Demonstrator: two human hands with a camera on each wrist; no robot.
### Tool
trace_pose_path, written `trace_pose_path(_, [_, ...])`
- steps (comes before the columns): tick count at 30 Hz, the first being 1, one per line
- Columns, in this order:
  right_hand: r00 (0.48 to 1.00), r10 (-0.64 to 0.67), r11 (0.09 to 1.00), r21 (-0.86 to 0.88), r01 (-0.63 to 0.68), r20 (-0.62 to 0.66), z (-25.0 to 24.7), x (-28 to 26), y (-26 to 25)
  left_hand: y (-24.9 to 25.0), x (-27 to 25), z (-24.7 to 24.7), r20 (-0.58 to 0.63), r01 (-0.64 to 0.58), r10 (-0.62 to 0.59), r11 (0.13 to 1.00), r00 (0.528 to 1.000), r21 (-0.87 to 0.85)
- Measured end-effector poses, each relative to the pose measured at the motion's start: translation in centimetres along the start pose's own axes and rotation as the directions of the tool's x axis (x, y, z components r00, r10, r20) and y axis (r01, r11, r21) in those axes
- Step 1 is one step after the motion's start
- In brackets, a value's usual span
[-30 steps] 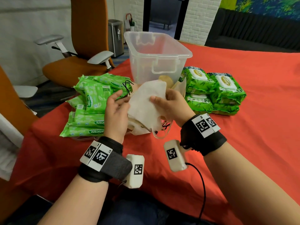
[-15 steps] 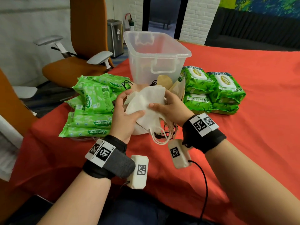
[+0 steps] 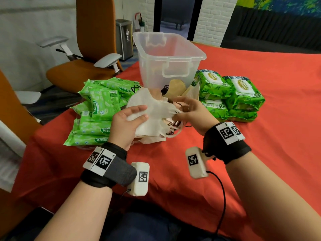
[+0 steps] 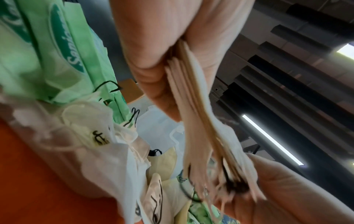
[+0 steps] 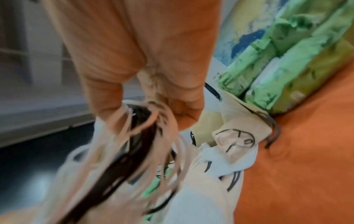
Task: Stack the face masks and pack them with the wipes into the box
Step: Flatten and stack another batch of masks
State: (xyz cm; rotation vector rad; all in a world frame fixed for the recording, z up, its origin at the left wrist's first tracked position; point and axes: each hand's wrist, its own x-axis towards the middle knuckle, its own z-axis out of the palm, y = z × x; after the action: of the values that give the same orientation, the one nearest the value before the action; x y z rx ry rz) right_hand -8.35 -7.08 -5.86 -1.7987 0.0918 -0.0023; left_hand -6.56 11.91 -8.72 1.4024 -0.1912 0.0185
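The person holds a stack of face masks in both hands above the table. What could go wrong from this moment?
1. The left hand pinches the stack of masks at one end only; layers fan out in the left wrist view, so some may slip out.
2. The right hand gathers the ear loops; the hanging ones could snag the loose masks below and drag them along.
3. The clear box stands behind that pile, so a low carry may scatter it.

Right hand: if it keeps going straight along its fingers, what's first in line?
Probably the stack of face masks held by the left hand: the right hand points left at its strap end, already fingering the ear loops. Depth is blurred.
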Motion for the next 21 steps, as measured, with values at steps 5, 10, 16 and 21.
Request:
trace_pose_path(5, [1.000,-0.029,0.999,0.020,0.028,0.006,0.1,-0.3,0.3,-0.3,0.5,-0.5,-0.122,-0.033,0.036,0.999,0.992,0.033])
trace_pose_path(10, [0.997,-0.043,0.993,-0.103,0.049,0.067,-0.4,-0.3,0.8,-0.6,0.5,-0.8,-0.087,-0.030,0.036,0.998,0.996,0.060])
trace_pose_path(16, [0.993,0.109,0.950,-0.300,-0.088,0.054,-1.8,0.5,1.4,-1.0,0.3,-0.7,0.009,-0.003,0.002,0.996,1.000,0.093])
trace_pose_path(21, [0.870,-0.070,0.746,-0.605,-0.280,-0.489,-4.6,2.8,0.3,-0.9,0.6,-0.4,0.015,0.002,-0.003,0.997,1.000,0.081])
